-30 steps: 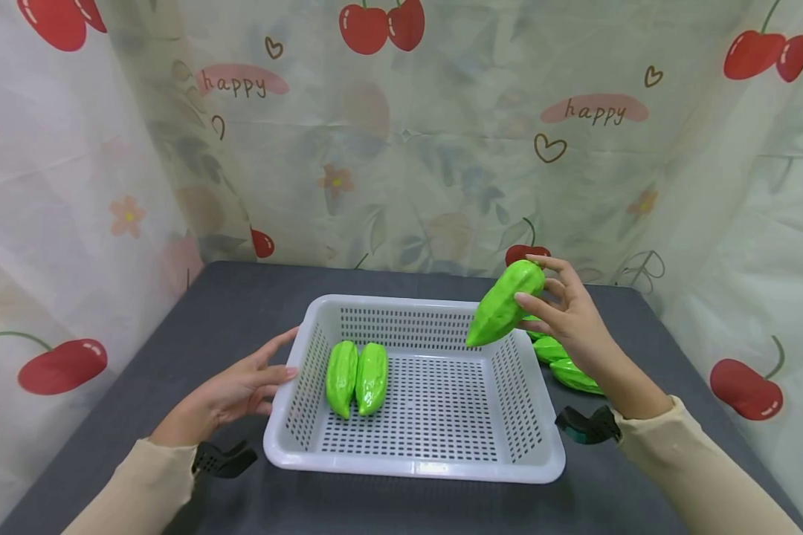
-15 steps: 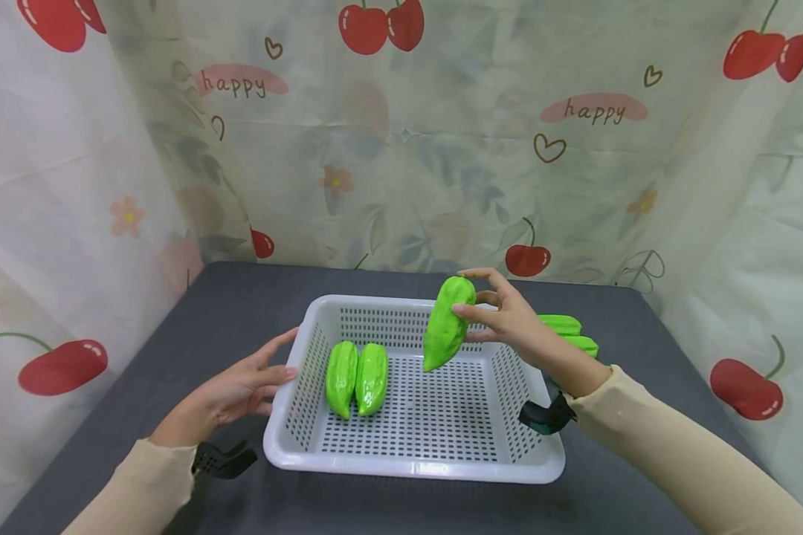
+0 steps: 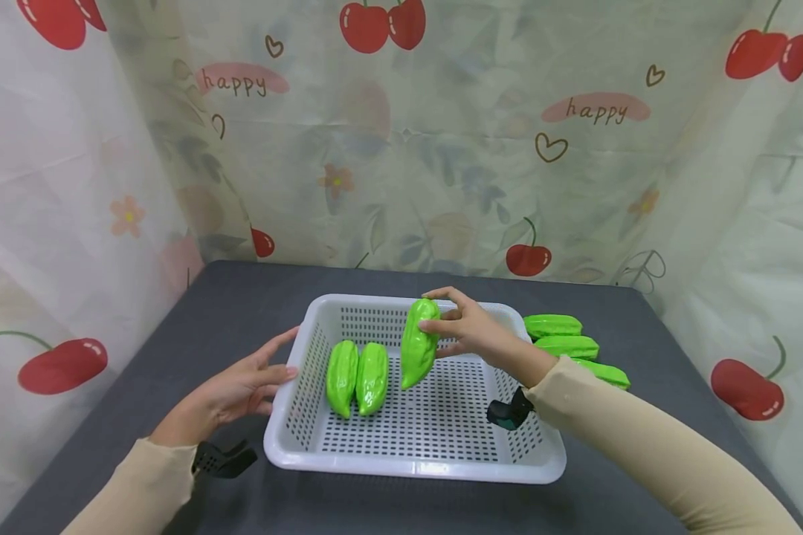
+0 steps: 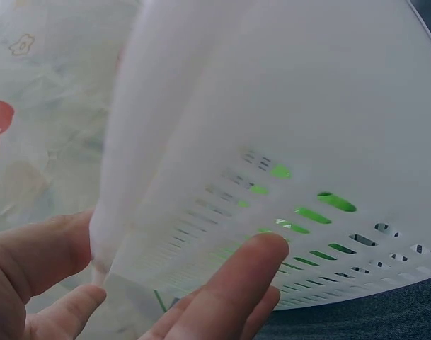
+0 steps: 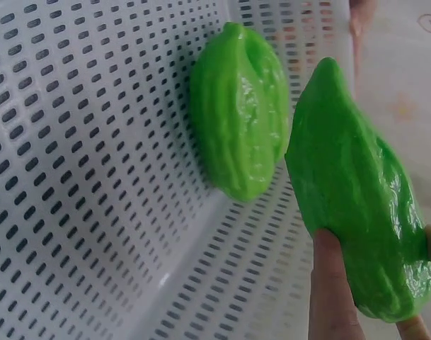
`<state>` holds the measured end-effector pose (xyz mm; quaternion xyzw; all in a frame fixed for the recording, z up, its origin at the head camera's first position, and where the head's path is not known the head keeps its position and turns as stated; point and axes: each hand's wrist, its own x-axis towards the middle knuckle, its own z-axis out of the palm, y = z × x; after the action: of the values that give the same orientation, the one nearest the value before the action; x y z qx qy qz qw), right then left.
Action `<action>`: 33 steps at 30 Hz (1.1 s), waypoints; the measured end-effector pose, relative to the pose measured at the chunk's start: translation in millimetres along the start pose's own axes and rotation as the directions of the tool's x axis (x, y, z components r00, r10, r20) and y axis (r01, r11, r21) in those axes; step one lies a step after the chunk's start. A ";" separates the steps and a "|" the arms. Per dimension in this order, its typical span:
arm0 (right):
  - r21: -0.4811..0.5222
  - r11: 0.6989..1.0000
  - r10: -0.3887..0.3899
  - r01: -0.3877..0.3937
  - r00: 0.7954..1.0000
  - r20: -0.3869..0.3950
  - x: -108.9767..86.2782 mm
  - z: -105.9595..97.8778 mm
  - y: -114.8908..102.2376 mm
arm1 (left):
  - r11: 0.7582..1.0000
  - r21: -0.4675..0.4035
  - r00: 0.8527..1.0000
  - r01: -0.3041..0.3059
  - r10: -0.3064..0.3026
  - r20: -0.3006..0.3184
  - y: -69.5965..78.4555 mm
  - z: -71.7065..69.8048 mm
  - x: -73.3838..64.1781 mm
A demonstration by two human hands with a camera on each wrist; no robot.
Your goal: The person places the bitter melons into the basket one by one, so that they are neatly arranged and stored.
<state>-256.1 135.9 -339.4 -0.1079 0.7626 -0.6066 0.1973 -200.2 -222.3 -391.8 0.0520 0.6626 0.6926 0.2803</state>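
Observation:
My right hand (image 3: 471,327) holds a glossy green bitter melon (image 3: 418,349) by its upper end, between thumb and fingers. The melon hangs tip down over the white plastic basket (image 3: 415,468). Two more bitter melons lie side by side in the basket's left part: the left melon (image 3: 341,379) and the right melon (image 3: 372,379). At the basket's left rim, my left hand (image 3: 244,386) rests its thumb and index finger against the edge. In the left wrist view its other fingers (image 4: 243,283) extend along the perforated outer wall (image 4: 328,127).
On the dark table (image 3: 227,297), several bitter melons (image 3: 565,346) lie in a row right of the basket, partly hidden by the right sleeve (image 3: 616,423). A cherry-printed curtain (image 3: 401,148) closes off the back and both sides.
My right hand has carried the bitter melon leftward and lower, from the basket's back right corner toward the two melons inside. The melon now hangs more upright. My left hand has stayed put.

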 end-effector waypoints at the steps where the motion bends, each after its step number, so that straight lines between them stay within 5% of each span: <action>1: -0.006 1.000 0.017 -0.017 1.000 -0.004 2.4 2.3 2.5 | 1.000 0.002 1.000 -0.003 0.003 0.004 0.2 0.1 -0.1; 16: -0.112 0.970 0.204 -0.216 0.972 -0.113 28.7 35.2 42.2 | 1.000 0.006 1.000 -0.009 0.009 0.007 -0.1 -0.2 -1.0; 33: -0.115 0.961 0.239 -0.252 0.964 -0.114 41.0 38.0 56.5 | 1.000 0.003 1.000 -0.008 0.008 0.004 -0.7 -0.7 -0.6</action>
<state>-272.3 99.4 -408.0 0.0052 0.8163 -0.5316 0.2257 -199.9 -223.2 -392.3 0.0563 0.6629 0.6926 0.2787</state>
